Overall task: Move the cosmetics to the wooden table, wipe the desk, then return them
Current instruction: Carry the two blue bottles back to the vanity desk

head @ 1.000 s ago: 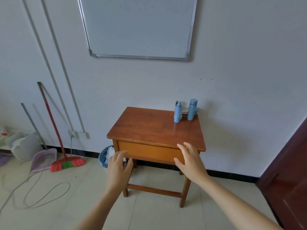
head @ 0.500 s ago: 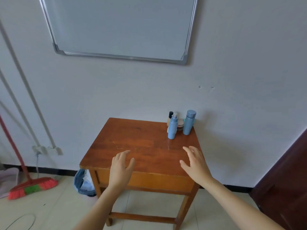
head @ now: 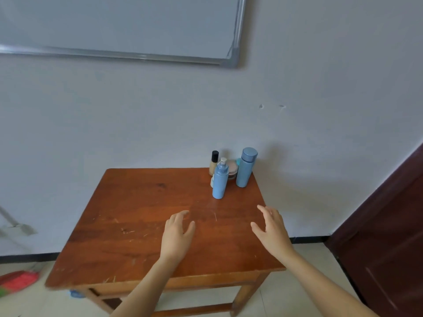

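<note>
A small wooden table (head: 142, 227) stands against the wall. At its far right corner stand the cosmetics: a blue pump bottle (head: 220, 181) in front, a taller blue capped bottle (head: 245, 168), a beige foundation bottle with a black cap (head: 213, 163), and a round pinkish compact (head: 233, 168) between them. My left hand (head: 177, 236) and my right hand (head: 272, 229) hover over the tabletop's near half, fingers spread and relaxed, holding nothing. Both are short of the bottles.
A whiteboard (head: 128, 26) hangs on the wall above. A dark brown door (head: 386, 236) is at the right. A red broom head (head: 18, 281) lies on the tiled floor at the left. Something blue (head: 75, 294) shows under the table.
I have come closer to the table, which now fills the lower view. Both hands have moved forward over the tabletop towards the bottles, still holding nothing.
</note>
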A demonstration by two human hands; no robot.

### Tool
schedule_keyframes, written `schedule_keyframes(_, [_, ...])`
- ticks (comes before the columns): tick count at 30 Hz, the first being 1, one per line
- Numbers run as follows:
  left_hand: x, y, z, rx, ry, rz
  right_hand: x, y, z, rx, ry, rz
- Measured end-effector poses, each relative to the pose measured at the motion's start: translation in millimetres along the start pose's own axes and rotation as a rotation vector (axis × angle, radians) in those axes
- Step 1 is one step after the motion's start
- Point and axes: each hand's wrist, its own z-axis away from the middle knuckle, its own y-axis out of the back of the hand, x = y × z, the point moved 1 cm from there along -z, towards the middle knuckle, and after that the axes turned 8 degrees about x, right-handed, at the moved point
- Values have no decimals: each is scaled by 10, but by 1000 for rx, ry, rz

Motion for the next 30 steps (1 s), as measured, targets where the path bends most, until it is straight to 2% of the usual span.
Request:
schedule_keyframes(9, [599, -839, -825, -37, 62, 29, 321, -23, -1321, 23, 43, -178])
schedule_keyframes(15, [688, -1143, -1094, 69, 142, 81, 359, -216, -1941, 16, 52, -353])
schedule_keyframes(20, [631, -1227, -1176, 65, 174, 70, 317, -373, -2184, 38, 42, -578])
schedule_keyframes(24, [642, -1267, -1228, 77, 232, 118, 320, -491, -2259, 39, 33, -619])
schedule_keyframes(30, [629, -1273, -1239, 83, 229, 207, 309, -462, -2238, 63, 16, -633])
